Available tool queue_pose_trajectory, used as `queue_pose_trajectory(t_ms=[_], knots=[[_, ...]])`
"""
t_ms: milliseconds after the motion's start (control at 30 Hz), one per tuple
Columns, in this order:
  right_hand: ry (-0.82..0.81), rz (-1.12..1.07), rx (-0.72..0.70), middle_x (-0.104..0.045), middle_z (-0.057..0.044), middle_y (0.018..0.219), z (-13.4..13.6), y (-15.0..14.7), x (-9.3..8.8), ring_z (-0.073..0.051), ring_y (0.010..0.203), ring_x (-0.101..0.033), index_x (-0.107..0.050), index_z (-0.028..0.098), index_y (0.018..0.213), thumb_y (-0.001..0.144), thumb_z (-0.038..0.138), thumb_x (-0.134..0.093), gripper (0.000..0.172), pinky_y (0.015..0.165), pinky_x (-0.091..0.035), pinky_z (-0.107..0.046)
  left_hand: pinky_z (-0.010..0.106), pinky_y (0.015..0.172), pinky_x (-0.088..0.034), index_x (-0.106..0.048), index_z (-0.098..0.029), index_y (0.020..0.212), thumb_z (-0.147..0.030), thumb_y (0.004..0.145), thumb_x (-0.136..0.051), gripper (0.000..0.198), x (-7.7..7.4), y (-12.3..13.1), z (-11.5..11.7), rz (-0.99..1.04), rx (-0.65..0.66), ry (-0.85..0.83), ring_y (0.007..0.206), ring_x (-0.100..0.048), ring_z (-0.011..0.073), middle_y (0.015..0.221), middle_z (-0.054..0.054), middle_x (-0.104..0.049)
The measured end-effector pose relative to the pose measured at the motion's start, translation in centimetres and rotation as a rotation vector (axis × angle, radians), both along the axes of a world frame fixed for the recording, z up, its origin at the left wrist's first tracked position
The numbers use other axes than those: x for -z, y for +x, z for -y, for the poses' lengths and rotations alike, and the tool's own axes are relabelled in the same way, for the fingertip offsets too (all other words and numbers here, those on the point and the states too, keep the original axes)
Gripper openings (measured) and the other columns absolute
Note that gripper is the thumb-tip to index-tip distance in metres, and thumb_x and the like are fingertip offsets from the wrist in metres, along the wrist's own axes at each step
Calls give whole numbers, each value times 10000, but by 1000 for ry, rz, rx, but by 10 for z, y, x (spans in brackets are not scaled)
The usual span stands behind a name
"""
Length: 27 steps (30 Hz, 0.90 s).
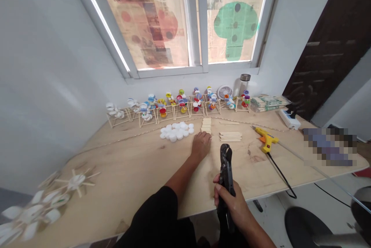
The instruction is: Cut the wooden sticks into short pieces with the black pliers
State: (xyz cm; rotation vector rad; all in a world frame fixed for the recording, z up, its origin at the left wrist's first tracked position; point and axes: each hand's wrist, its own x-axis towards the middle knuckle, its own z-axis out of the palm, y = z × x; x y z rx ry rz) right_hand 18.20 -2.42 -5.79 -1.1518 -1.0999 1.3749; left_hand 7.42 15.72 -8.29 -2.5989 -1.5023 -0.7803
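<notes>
My left hand [201, 147] rests on the table at the near end of a stack of short wooden sticks [206, 123]. Its fingers are curled down against the sticks, and what they pinch, if anything, is hidden. In my right hand [232, 201], at the table's front edge, is a black hand cutter [226, 167] with its head pointing up and away from me. Right of the stack lies a bundle of longer sticks [230, 136], with a few loose sticks [228, 123] behind it. White bottle caps [177, 131] are heaped left of my left hand.
Several stick frames with colourful cap wheels [182, 105] line the back. A yellow glue gun [266, 139] and its cord lie right, near a power strip [290, 119] and bagged sticks [269, 103]. White cap wheels [31, 213] lie front left. A rope [130, 136] crosses the table.
</notes>
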Motion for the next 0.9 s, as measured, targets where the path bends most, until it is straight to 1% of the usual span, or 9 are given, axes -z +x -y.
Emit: queue_pose_trajectory(t_ms=[200,300,433,533,700,800,900], knots=[[7,-53,-8,-498,35,576,1,0,0,-112,489,-481,-468,153,903,790,416,-509,289,518,-373,-247,314,732,-353,-545,-186,808,-207,844,-394,156,-2,0,4,7,44,19,845,-490,186,891,65,-564],[10,-57,-4,-494,36,571,1,0,0,-113,489,-480,-470,153,900,788,416,-511,289,520,-375,-248,314,733,-351,-548,-186,814,-221,844,-401,154,-5,5,7,-7,80,18,842,-487,184,889,63,-562],[22,-47,-17,-488,38,556,1,2,-2,-117,498,-482,-474,152,900,788,425,-509,297,531,-381,-251,304,728,-347,-554,-194,817,-231,849,-404,159,-9,20,10,-42,148,8,843,-478,176,892,51,-558],[24,-48,-11,-487,37,556,1,3,-3,-119,502,-482,-474,154,903,782,442,-510,315,535,-385,-253,299,720,-341,-557,-202,805,-219,851,-405,161,-11,36,8,-64,186,-3,838,-473,171,883,42,-554],[9,-71,-3,-483,37,571,1,2,-2,-118,496,-480,-470,162,901,777,462,-511,328,520,-387,-249,325,726,-333,-556,-194,757,-201,850,-394,186,-9,52,2,-62,185,-30,829,-464,191,830,53,-543],[17,-64,-7,-479,40,557,1,2,-4,-120,495,-481,-479,167,886,774,468,-512,323,525,-388,-250,340,745,-334,-551,-190,744,-181,834,-410,168,-9,55,1,-35,184,-63,848,-461,204,825,63,-539],[15,-61,-11,-474,42,542,1,2,-6,-119,491,-478,-485,166,880,772,466,-516,321,525,-387,-249,346,772,-336,-541,-187,729,-168,807,-445,125,-12,56,5,29,186,-109,873,-463,209,837,68,-542]])
